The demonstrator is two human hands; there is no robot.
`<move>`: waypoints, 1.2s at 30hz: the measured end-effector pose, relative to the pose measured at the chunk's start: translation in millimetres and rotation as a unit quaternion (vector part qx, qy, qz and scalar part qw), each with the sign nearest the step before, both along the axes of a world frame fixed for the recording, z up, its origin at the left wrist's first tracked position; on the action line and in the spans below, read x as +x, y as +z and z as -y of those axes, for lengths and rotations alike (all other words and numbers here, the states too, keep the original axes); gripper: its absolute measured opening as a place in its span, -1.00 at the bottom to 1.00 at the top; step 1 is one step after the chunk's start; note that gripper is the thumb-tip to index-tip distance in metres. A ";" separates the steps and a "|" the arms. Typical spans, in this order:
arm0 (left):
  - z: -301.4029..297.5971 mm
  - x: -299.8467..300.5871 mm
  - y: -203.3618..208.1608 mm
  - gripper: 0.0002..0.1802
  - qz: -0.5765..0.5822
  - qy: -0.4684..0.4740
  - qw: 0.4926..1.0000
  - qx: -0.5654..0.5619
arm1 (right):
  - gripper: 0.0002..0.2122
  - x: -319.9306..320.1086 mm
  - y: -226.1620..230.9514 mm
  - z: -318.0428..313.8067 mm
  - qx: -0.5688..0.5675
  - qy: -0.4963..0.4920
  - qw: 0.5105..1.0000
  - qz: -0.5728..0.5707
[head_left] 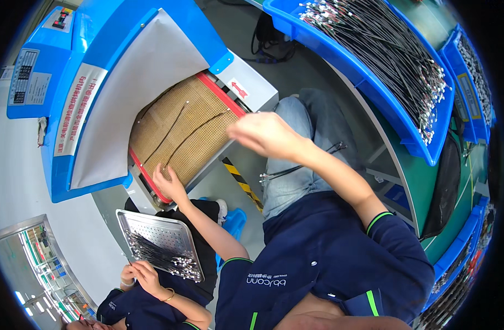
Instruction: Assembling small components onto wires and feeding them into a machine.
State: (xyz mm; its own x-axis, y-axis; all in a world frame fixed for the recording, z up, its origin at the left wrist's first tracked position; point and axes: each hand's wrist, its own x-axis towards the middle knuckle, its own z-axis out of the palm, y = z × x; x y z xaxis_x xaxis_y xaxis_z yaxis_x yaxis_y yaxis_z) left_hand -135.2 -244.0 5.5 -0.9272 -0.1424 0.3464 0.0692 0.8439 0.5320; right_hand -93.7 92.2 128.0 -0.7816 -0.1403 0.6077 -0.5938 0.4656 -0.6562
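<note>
**Feeding thin black cables onto a mesh conveyor belt**

Factory workstation seen from above: a blue machine with a grey hood [147,77] covers a tan mesh belt [180,132] that runs out toward the person. Two black cables [172,132] lie lengthwise on the belt, apart from each other. The left hand [168,181] rests at the belt's near edge, fingers spread and lightly curled, touching the mesh. The right hand [263,132] hovers just beside the belt's right edge; it is blurred, so I cannot tell whether its fingers grip anything. More cables [296,168] lie across the person's lap. A blue bin [373,93] to the right holds many more. Lower left, another person holds a perforated metal tray [158,242] of cables.

Judging from this, each cable should be laid straight and kept apart from its neighbours, with fingers kept clear of the hood.
</note>
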 end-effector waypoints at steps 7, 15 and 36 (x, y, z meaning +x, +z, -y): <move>-144.2 66.1 9.9 -0.89 0.084 -0.267 0.958 0.064 | -0.87 95.2 86.2 -32.9 -0.005 0.101 0.977 -0.186; -231.3 131.8 -38.9 -0.81 0.215 -0.408 0.886 0.043 | -0.91 130.4 94.5 -82.9 -0.048 0.130 0.973 -0.182; -298.0 180.6 -67.4 -0.85 0.289 -0.419 0.860 0.048 | -0.71 156.0 80.0 -172.4 -0.063 0.176 0.967 -0.176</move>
State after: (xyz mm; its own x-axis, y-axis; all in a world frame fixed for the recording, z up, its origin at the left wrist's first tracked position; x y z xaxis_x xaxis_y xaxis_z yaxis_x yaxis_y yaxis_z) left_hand 45.4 54.0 -62.0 -0.7320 0.6563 -0.1829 0.3312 0.5774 0.7463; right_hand 62.3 264.6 208.0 -0.4415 -0.2674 0.8565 -0.8972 0.1241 -0.4237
